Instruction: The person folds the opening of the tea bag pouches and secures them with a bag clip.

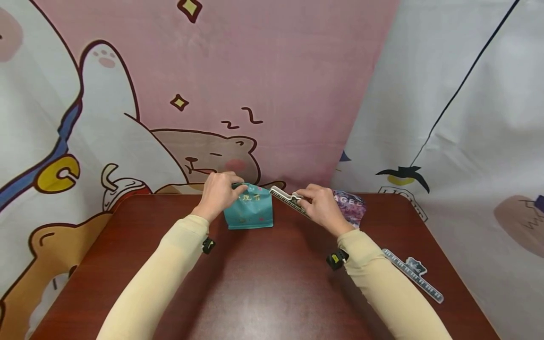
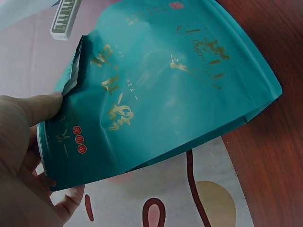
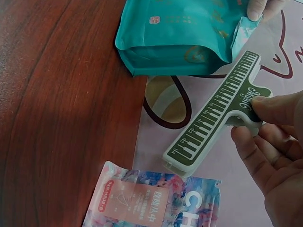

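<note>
A teal pouch with gold lettering (image 1: 248, 210) stands at the back of the table. My left hand (image 1: 218, 192) pinches its top edge, thumb on the near face in the left wrist view, where the edge (image 2: 75, 71) is folded over. In my right hand (image 1: 324, 208) is a long clip (image 3: 213, 116) with a piano-key pattern and the word "Music", held by its handles between thumb and fingers. The clip's far end points at the pouch's top corner. Behind the right hand, a purple and blue printed pouch (image 1: 352, 208) is partly hidden; the right wrist view shows its pink label (image 3: 135, 203).
On the right of the brown table (image 1: 263, 293) lies a second piano-pattern clip (image 1: 414, 274), beside the right forearm. A cartoon-printed cloth (image 1: 289, 94) hangs right behind the table's back edge.
</note>
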Available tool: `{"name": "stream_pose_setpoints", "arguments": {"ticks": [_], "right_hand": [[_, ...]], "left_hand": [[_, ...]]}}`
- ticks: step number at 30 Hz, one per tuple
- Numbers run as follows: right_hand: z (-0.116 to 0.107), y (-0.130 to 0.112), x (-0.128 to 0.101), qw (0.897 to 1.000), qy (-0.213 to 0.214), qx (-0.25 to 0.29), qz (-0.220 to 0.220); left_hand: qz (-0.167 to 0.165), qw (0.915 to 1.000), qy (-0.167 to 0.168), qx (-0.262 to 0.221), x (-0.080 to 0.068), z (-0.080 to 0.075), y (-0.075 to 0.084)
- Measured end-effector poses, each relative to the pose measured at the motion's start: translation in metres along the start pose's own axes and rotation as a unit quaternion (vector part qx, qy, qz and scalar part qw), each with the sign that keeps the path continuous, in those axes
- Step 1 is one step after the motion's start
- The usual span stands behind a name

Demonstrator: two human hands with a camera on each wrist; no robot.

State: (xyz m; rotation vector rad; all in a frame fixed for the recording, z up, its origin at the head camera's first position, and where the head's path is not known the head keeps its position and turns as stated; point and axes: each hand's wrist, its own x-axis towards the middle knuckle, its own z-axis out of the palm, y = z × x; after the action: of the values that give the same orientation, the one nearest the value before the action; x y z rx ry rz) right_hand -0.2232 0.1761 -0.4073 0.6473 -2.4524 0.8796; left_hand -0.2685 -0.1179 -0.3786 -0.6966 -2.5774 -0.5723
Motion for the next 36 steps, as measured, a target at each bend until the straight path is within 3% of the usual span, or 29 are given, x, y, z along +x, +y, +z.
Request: {"name": "stream_pose_setpoints", "arguments": {"ticks": [17, 25, 36], "right_hand": [[0.008, 0.007, 0.013, 1.0, -0.021, -0.006, 0.014], [0.01, 0.016, 0.016, 1.0, -0.012, -0.009, 0.01], [0.012, 0.013, 0.023, 0.999, -0.043, -0.014, 0.016]], "left_hand": [[-0.001, 1.0, 0.0, -0.003, -0.001, -0.002, 0.0], [0.019, 0.9998, 0.004, 0.004, 0.004, 0.0, 0.0], [0.019, 0.9998, 0.003, 0.008, 0.002, 0.0, -0.002]]}}
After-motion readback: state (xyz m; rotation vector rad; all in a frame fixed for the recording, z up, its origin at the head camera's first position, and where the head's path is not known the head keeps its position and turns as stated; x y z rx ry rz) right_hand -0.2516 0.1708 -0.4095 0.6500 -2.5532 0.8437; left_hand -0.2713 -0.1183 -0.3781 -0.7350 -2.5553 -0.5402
